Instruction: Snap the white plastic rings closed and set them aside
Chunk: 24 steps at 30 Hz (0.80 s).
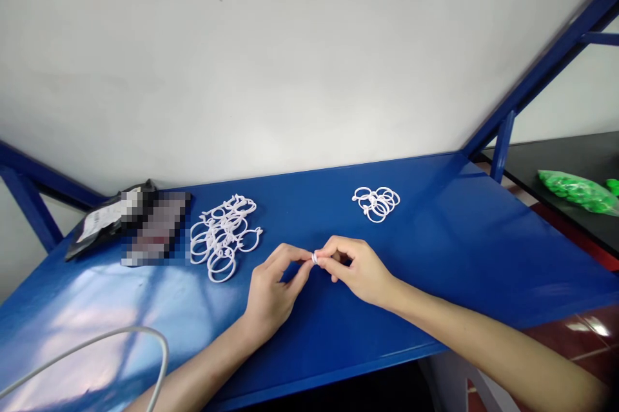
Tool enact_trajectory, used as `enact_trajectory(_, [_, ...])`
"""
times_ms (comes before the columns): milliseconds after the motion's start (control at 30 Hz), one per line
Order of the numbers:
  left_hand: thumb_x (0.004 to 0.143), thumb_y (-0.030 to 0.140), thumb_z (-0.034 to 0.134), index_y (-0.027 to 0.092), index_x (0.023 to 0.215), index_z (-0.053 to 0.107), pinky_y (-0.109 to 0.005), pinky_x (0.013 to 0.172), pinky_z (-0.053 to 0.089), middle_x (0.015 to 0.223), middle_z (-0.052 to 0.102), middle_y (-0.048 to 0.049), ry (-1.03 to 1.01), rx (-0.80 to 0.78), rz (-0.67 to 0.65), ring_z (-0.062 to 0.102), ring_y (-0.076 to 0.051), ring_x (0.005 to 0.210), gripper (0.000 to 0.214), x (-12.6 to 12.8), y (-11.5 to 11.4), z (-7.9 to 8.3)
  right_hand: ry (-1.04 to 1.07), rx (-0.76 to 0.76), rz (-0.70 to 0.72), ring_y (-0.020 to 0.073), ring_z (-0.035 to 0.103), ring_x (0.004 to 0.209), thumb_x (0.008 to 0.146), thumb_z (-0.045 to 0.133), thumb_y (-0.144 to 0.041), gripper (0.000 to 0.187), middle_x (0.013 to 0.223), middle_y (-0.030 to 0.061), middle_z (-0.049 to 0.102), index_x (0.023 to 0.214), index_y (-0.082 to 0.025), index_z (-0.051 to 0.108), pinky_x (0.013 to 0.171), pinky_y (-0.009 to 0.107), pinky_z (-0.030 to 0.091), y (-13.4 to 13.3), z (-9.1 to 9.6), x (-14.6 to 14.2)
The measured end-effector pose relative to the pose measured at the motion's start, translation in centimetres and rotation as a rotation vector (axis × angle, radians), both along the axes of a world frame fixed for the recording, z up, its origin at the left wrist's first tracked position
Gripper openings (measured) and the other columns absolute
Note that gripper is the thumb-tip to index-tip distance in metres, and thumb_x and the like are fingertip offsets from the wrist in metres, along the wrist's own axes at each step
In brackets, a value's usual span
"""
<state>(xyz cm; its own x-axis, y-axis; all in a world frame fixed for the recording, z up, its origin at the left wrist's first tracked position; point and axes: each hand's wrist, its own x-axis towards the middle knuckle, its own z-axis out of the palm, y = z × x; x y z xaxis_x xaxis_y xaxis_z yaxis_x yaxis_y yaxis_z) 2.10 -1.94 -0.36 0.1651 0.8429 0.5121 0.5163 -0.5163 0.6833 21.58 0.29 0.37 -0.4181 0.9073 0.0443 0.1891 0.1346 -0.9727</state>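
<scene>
My left hand (276, 288) and my right hand (362, 268) meet over the middle of the blue table. Between their fingertips is a small white plastic ring (314, 258), pinched from both sides and mostly covered by the fingers. Left of my hands lies a larger heap of white plastic rings (221, 269), several of them with small clasp-like ends. Beyond my right hand, a smaller cluster of similar white rings (377, 217) rests on the tabletop.
A black plastic package (107, 218) with a white label lies at the back left, beside a blurred-out packet (157, 228). A white cable (113, 333) loops across the front left. Blue table (300, 199) backs onto a white wall. Bagged green items (573, 191) lie on a dark surface at right.
</scene>
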Motion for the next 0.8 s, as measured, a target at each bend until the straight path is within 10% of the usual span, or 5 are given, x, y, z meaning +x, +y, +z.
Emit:
enact_trajectory(367, [0.096, 0.017, 0.062, 0.020, 0.098, 0.068, -0.029, 0.076, 0.056, 0.091, 0.075, -0.0028, 0.270, 0.146, -0.072, 0.070, -0.017, 0.085, 0.007, -1.5, 2.5, -0.1, -0.187, 0.207, -0.020, 0.0145, 0.067, 0.069, 0.099, 0.062, -0.032, 0.014, 0.086, 0.0008, 0.075, 0.095, -0.022, 0.071, 0.065, 0.026, 0.051, 1.3, -0.2, 0.2])
enact_trajectory(567, [0.097, 0.033, 0.059, 0.017, 0.100, 0.073, -0.047, 0.084, 0.049, 0.095, 0.074, -0.0137, 0.768, 0.243, 0.347, 0.064, -0.032, 0.091, 0.021, -6.2, 5.0, 0.2, -0.624, 0.699, -0.377, 0.0233, 0.072, 0.096, 0.103, 0.056, -0.030, 0.018, 0.108, 0.0070, 0.078, 0.105, -0.023, 0.072, 0.079, 0.034, 0.053, 4.4, 0.7, 4.1])
enact_trajectory(800, [0.098, 0.028, 0.050, 0.019, 0.102, 0.073, -0.043, 0.075, 0.043, 0.083, 0.076, -0.0127, 0.942, 0.185, 0.325, 0.063, -0.034, 0.087, 0.025, -7.1, 5.3, -0.9, -1.033, 0.590, -0.589, 0.0287, 0.066, 0.092, 0.100, 0.060, -0.024, 0.012, 0.099, 0.0085, 0.077, 0.104, -0.021, 0.071, 0.060, 0.034, 0.044, 6.6, 1.4, 7.7])
